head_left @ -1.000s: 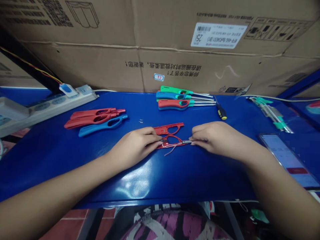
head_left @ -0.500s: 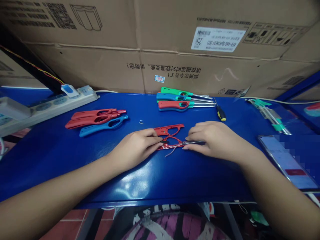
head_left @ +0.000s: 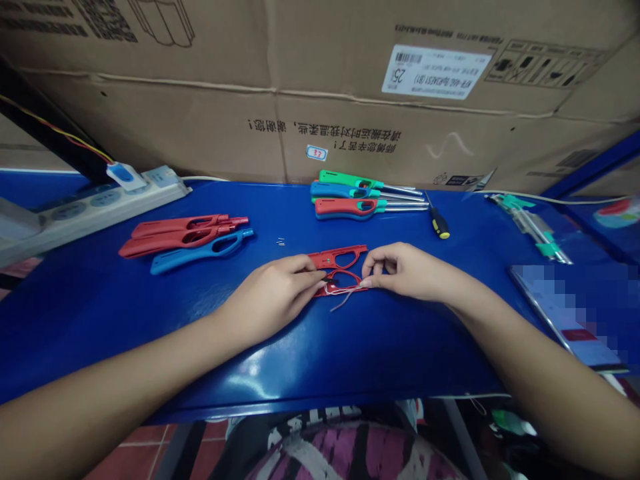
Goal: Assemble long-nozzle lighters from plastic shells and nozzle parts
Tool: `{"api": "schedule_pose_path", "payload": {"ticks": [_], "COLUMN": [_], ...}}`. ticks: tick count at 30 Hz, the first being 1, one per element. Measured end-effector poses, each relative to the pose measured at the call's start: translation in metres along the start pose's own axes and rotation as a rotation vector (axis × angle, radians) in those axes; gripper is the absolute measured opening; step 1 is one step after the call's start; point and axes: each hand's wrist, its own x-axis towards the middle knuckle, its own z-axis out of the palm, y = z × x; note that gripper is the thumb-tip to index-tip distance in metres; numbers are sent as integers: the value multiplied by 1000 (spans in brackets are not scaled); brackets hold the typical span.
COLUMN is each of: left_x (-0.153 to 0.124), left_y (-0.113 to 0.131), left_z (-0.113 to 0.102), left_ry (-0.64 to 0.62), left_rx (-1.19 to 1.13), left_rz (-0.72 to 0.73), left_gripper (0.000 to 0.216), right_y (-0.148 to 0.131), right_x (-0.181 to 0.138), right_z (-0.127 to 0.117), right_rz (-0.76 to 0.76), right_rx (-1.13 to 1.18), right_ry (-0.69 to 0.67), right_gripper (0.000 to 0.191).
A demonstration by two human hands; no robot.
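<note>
Two red lighter casing halves lie open on the blue table, one behind the other. My left hand is closed over the left end of the nearer casing half, its fingertips pinching beside a small black part. A thin white wire runs along that half, and a loose pale end trails toward me. At the right end, the thumb and forefinger of my right hand pinch together where the wire meets the casing tip. The farther casing half shows its hollow inside and trigger opening.
Red and blue lighter handles lie at left, near a power strip. Small screws sit behind my left hand. Lighters with metal barrels, a screwdriver and taped metal tubes are farther back. A phone lies right.
My right hand has moved slightly left, onto the casing's right end. The dark slender metal piece in its fingers earlier no longer shows. My left hand stays in place.
</note>
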Motion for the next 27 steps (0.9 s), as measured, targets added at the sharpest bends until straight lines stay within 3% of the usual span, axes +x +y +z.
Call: {"api": "schedule_pose_path", "payload": {"ticks": [11, 27], "left_x": [2, -3], "left_y": [1, 34], "left_z": [7, -5], "left_ry": [26, -170], "left_rx": [5, 393], "left_rz": [-47, -63], "left_gripper": [26, 39], "right_y": [1, 2], "right_x": [-2, -3], "right_z": [0, 1], "right_rz": [-40, -62], "right_rx": [-22, -55], "right_ry": [-13, 1], "right_gripper": [22, 20]}}
